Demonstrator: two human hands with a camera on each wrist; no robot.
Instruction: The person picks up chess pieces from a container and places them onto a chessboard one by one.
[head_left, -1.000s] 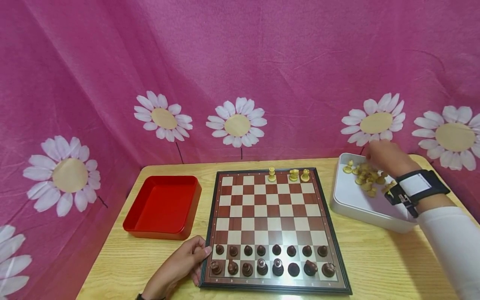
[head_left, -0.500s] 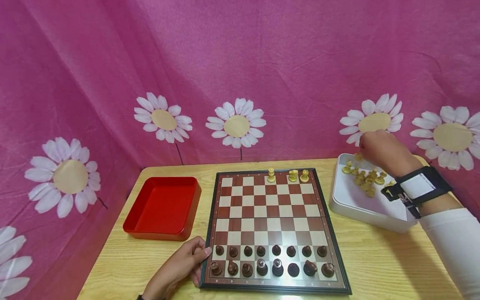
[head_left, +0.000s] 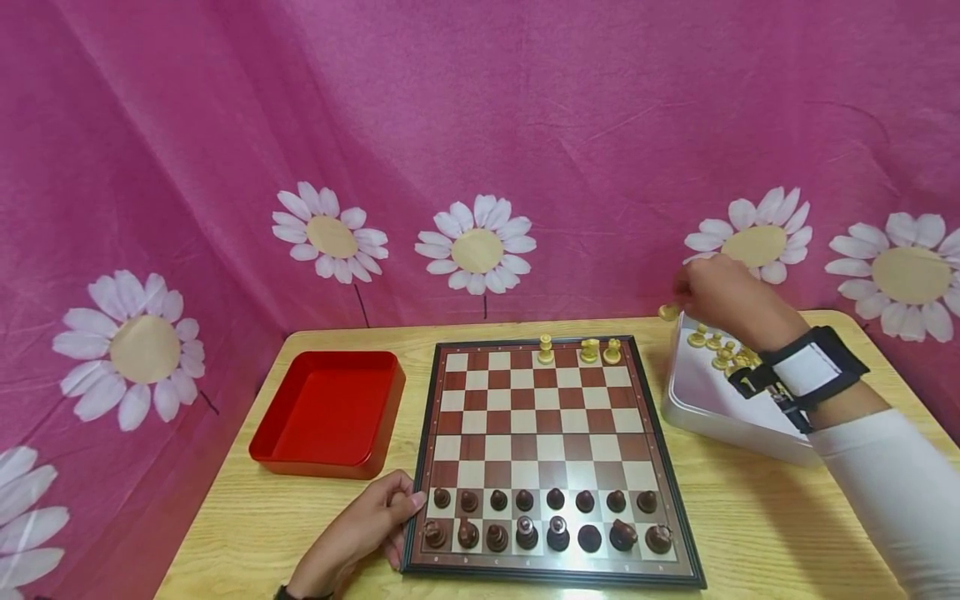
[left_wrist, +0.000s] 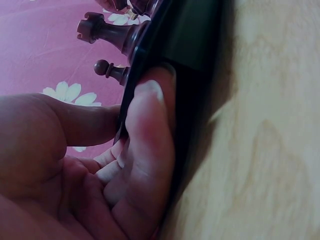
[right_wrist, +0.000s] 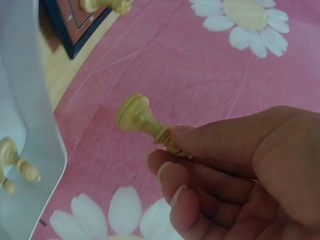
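Note:
My left hand (head_left: 371, 521) grips the near left edge of the chessboard (head_left: 525, 425); in the left wrist view the thumb lies above the rim and fingers below. My right hand (head_left: 731, 300) pinches a cream chess piece (right_wrist: 137, 116) by its upper end between thumb and fingers, base outward; its head is hidden. That hand is over the far left corner of a white box (head_left: 738, 433). Cream chess pieces (head_left: 720, 354) lie and stand inside the box. Two rows of dark chess pieces (head_left: 527, 533) stand on the near side of the board.
Three cream pieces, among them a knight (head_left: 589, 351), stand along the board's far row. Left of the board is a red box (head_left: 386, 417) on the wooden table (head_left: 225, 500). Behind hangs a pink curtain (head_left: 600, 167) printed with white flowers.
My right hand has lifted out of the white box and moved left with a cream chess piece in its fingers. The left hand stays at the board's edge.

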